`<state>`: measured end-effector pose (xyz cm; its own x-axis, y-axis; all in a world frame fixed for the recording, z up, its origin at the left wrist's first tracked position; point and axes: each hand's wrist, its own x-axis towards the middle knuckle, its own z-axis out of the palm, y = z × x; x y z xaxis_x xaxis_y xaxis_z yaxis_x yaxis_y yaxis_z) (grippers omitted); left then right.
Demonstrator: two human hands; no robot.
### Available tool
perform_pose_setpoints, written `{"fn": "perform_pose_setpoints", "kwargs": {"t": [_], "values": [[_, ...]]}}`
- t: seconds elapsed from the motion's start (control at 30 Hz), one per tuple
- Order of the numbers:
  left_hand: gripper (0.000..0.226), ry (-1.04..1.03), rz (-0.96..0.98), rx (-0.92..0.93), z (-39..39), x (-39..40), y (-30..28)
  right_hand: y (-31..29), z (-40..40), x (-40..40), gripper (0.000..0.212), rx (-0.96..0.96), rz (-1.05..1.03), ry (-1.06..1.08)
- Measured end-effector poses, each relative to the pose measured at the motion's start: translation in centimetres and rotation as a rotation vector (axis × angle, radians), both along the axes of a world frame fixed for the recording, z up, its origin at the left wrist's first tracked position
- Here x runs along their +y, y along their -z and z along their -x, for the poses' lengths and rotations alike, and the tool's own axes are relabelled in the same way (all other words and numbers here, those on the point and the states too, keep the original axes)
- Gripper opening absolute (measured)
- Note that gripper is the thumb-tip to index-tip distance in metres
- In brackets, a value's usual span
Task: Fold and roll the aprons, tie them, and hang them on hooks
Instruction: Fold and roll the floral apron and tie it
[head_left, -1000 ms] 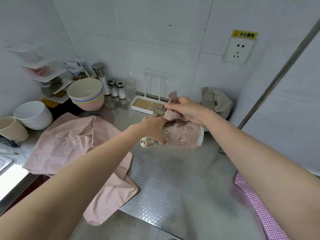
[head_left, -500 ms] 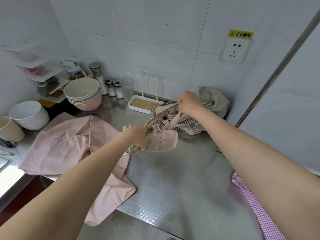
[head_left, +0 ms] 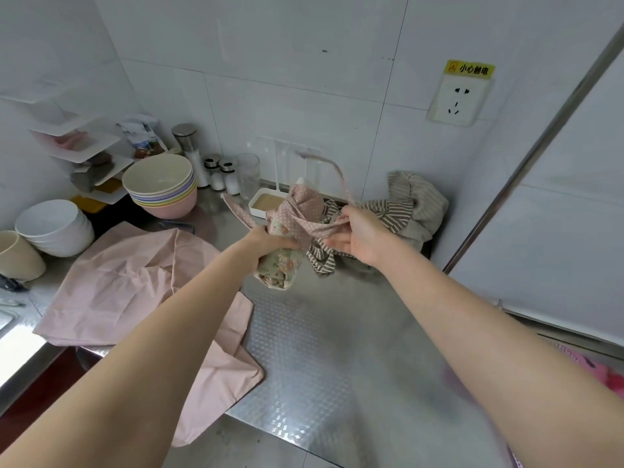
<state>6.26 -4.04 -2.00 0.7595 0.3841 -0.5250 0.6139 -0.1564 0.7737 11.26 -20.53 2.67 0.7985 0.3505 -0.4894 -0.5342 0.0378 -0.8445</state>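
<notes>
A rolled apron (head_left: pixel 283 261), floral with a pink polka-dot part, is held upright above the steel counter (head_left: pixel 320 349). My left hand (head_left: pixel 266 241) grips the roll around its middle. My right hand (head_left: pixel 358 234) holds the polka-dot strap (head_left: pixel 314 228) that wraps across the roll; a thin strap end (head_left: pixel 337 173) loops up in the air behind it. A plain pink apron (head_left: pixel 135 285) lies spread flat on the counter at the left. A striped beige apron (head_left: pixel 405 211) sits bunched in the back right corner.
Stacked pastel bowls (head_left: pixel 162 184), white bowls (head_left: pixel 54 228) and a beige cup (head_left: pixel 17 255) stand at the left. Shakers (head_left: pixel 223 173), a glass (head_left: pixel 248 173) and a white tray (head_left: pixel 266 202) line the back wall. A socket (head_left: pixel 456 99) is on the wall. A steel cabinet edge (head_left: pixel 526 157) rises at right.
My left hand has lifted and tipped the roll upright. My right hand has come back toward the roll, drawing the polka-dot strap across it, and the strap end has flipped upward.
</notes>
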Motion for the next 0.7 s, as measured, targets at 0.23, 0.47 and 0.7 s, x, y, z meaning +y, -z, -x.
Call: {"fn": "perform_pose_setpoints", "kwargs": {"t": [0.23,0.47,0.7], "values": [[0.052,0.010,0.329,-0.173,0.0,-0.9,-1.0,3.1,0.4,-0.2,0.022,0.228,-0.199,0.048],[0.060,0.248,0.310,-0.211,0.3,-0.7,-2.9,4.2,0.8,-1.0,0.029,0.235,0.050,-0.140],[0.070,0.102,0.112,-0.199,-0.3,0.2,-2.1,3.5,-0.9,-2.9,0.034,0.262,-0.044,-0.199]]}}
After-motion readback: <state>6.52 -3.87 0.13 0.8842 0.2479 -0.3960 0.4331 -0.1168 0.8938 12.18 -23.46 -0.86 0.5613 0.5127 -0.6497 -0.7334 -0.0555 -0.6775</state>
